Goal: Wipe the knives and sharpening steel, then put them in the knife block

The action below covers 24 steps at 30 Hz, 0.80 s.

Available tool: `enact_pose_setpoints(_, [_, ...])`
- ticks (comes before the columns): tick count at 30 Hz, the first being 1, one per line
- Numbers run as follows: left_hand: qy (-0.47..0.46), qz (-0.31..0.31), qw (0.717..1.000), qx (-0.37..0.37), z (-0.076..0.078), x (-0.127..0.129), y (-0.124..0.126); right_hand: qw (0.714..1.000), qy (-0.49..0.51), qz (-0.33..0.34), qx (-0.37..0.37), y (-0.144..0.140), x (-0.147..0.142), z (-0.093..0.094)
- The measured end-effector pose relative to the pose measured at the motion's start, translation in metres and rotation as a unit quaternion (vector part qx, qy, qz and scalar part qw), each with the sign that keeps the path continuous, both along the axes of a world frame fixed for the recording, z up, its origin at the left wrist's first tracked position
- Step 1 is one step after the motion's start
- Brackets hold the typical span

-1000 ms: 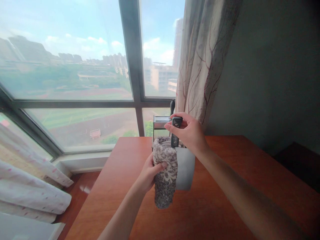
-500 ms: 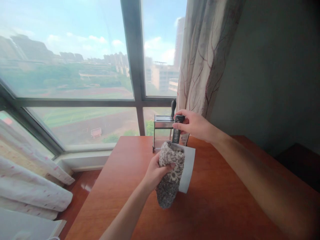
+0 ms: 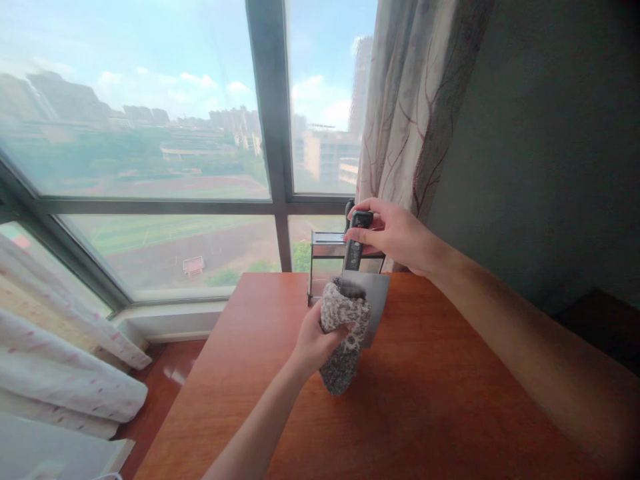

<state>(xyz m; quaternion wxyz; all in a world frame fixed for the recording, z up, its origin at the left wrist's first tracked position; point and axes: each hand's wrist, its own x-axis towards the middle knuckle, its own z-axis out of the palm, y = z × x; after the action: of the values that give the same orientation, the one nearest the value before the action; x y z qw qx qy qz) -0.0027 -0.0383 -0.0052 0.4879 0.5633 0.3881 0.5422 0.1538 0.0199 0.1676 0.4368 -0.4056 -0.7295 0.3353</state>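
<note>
My left hand (image 3: 319, 339) is wrapped around a fuzzy grey-and-white knitted sock (image 3: 347, 320). The sock's opening faces up and its darker toe points down over the table. In my right hand (image 3: 383, 233) is the black handle of a kitchen cleaver (image 3: 379, 310), gripped near its top. The broad grey blade hangs downward behind the sock, and its right part shows past the sock's edge. The sock hides the rest of the blade, so I cannot tell whether they touch. Just behind my right hand stands a metal knife rack (image 3: 327, 238), partly covered by the hand and cleaver.
The rack stands at the far end of a reddish-brown wooden table (image 3: 450, 400), with another black handle (image 3: 349, 210) rising from it. Beyond are a large window (image 3: 280, 133) and a patterned curtain (image 3: 400, 100). Pale fabric (image 3: 55, 373) hangs at the left.
My right hand has raised the cleaver, and less of its blade shows below beside the sock. The sock's lower end has risen slightly, and its opening shows more.
</note>
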Motion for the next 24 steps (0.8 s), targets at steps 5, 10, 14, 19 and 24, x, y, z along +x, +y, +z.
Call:
enact_pose_setpoints(5, [-0.013, -0.005, 1.0, -0.012, -0.018, -0.003, 0.006, 0.998, 0.032, 0.001, 0.062, 0.014, 0.007, 0.048])
enact_pose_setpoints(10, [-0.029, 0.013, 0.997, -0.071, -0.029, -0.005, 0.012, 0.991, 0.023, -0.001, 0.134, 0.037, 0.009, 0.106])
enact_pose_setpoints(14, [-0.044, 0.016, 0.994, -0.097, -0.029, -0.007, 0.012, 0.985, 0.011, 0.04, 0.166, 0.063, -0.004, 0.135])
enact_pose_setpoints(19, [-0.075, 0.029, 0.989, -0.121, -0.03, -0.011, 0.012, 0.981, -0.032, 0.038, 0.19, 0.09, -0.03, 0.136])
enact_pose_setpoints(24, [-0.14, 0.023, 0.979, -0.148, -0.029, -0.014, 0.009, 0.979, -0.066, 0.053, 0.187, 0.107, -0.039, 0.126])
